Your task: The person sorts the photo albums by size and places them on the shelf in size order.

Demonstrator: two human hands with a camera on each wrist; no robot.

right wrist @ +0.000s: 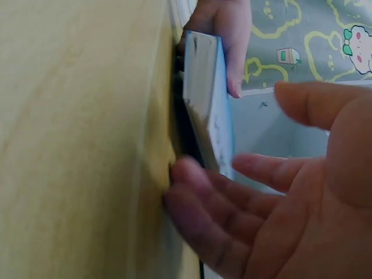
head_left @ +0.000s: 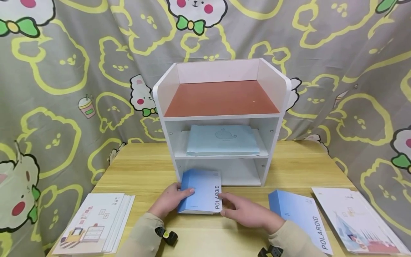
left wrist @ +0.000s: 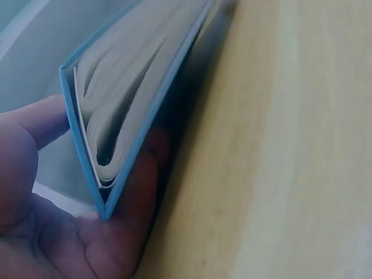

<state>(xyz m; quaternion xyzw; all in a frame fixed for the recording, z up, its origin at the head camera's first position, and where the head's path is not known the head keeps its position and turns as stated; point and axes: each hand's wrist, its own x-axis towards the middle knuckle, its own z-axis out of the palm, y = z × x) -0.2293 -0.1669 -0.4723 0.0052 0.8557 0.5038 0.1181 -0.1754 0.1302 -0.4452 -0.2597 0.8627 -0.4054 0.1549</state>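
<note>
A blue photo album (head_left: pixel 203 192) printed POLAROID lies tilted at the front of a white shelf unit's (head_left: pixel 241 173) bottom compartment. My left hand (head_left: pixel 169 200) grips its spine edge, thumb on the cover and fingers underneath. In the left wrist view the album (left wrist: pixel 131 75) shows page ends between its covers, raised off the table on the near side. At the album's right edge is my right hand (head_left: pixel 245 210), thumb apart and fingers loosely extended. The right wrist view shows this hand's fingers (right wrist: pixel 264 168) right by the album's corner (right wrist: pixel 220 148).
The shelf's middle compartment holds a light blue whale-print book (head_left: pixel 221 139). Another blue POLAROID album (head_left: pixel 303 217) lies right of my right hand, beside an illustrated white book (head_left: pixel 356 221). Several illustrated white books (head_left: pixel 93 223) are stacked at the left. A patterned curtain (head_left: pixel 122 67) hangs behind.
</note>
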